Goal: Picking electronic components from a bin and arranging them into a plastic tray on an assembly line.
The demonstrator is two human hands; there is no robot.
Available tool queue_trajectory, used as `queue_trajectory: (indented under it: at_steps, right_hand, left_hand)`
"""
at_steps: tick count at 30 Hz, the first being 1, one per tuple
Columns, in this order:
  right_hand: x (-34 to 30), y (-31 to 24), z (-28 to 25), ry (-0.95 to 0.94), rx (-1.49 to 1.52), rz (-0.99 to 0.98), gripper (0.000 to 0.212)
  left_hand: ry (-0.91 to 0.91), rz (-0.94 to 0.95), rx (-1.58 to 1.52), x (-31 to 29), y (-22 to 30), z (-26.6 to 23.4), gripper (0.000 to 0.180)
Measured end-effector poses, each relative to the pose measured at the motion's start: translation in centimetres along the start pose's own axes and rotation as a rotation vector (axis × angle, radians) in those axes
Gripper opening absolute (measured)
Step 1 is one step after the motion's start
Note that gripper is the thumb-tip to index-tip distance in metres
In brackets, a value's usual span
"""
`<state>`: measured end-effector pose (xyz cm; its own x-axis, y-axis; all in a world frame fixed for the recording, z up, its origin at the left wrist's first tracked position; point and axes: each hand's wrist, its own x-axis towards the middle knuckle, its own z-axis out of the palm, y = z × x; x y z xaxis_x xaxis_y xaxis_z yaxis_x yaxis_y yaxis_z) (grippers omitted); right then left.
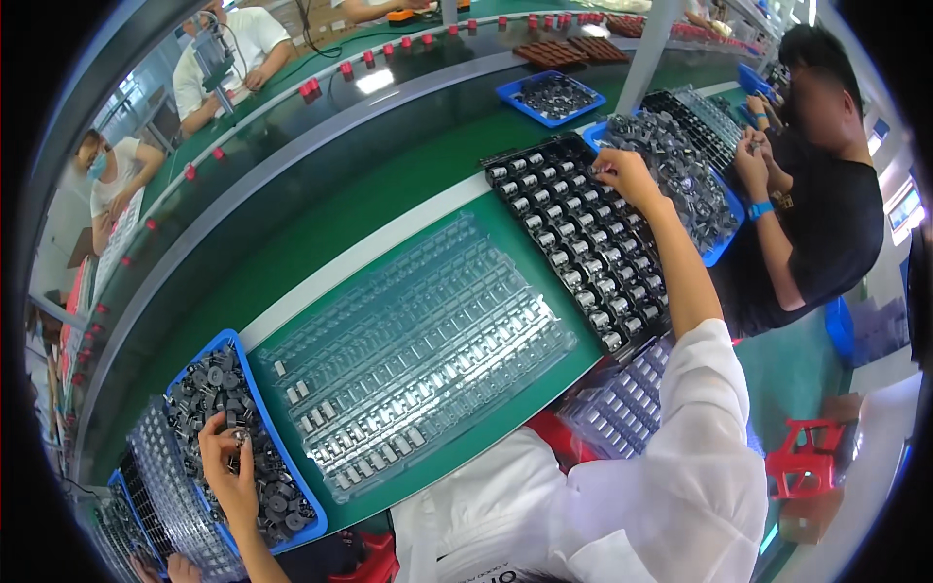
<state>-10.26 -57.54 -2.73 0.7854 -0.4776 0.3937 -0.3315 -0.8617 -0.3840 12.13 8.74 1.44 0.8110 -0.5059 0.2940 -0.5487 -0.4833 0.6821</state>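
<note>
My left hand [229, 466] is over a blue bin [303, 476] heaped with small black and grey parts [225, 381]. Its thumb and fingers pinch a small shiny metal part [240, 434]. My right hand [630, 179] reaches to the far right end of a black tray [530, 167] filled with rows of silver cylindrical parts [580, 271]. Those fingertips are pressed together, and what they may hold is too small to make out. Between my arms lies a clear plastic tray [418, 301], with silver cylindrical parts [352, 476] in some pockets at its left and near side.
A second blue bin [734, 219] of metal parts adjoins the black tray, beside a co-worker in black [826, 175]. A smaller blue bin [552, 121] stands farther back. Beyond runs a conveyor [321, 126] with small red pieces. More clear trays [175, 486] lie at far left.
</note>
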Motion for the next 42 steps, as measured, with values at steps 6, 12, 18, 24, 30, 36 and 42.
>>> queue_trajectory:
  at_steps: [6, 12, 18, 24, 30, 36, 42]
  right_hand:
    - [1.4, -0.1, 2.9, 0.022, -0.092, -0.288, 0.015]
    - [0.3, 3.1, 0.4, -0.050, -0.295, -0.169, 0.028]
    - [1.2, 10.6, 2.5, -0.131, -0.327, -0.345, 0.047]
    - [0.1, -20.0, 6.9, -0.069, 0.124, -0.305, 0.044]
    - [-4.9, -42.6, 17.4, -0.356, 0.646, -0.696, 0.036]
    - [-4.2, -42.9, 20.7, -0.143, 0.412, -0.630, 0.026]
    - [-4.8, -45.0, 19.6, -0.091, 0.437, -0.622, 0.014]
  left_hand:
    - [0.005, -0.171, -0.301, -2.4, 1.1, -0.7, 0.008]
    - [-0.057, -0.233, -0.684, -2.8, 4.9, 2.2, 0.016]
    - [-0.040, -0.241, -0.826, -6.7, 5.0, 2.8, 0.018]
    - [-0.111, -0.158, -0.664, -7.4, 5.8, 5.5, 0.019]
    - [0.253, -0.004, -0.312, -6.5, 5.1, 10.5, 0.015]
    - [0.185, 0.022, -0.451, -6.3, 5.0, 12.0, 0.013]
    - [0.197, -0.011, -0.486, -7.1, 5.2, 11.7, 0.012]
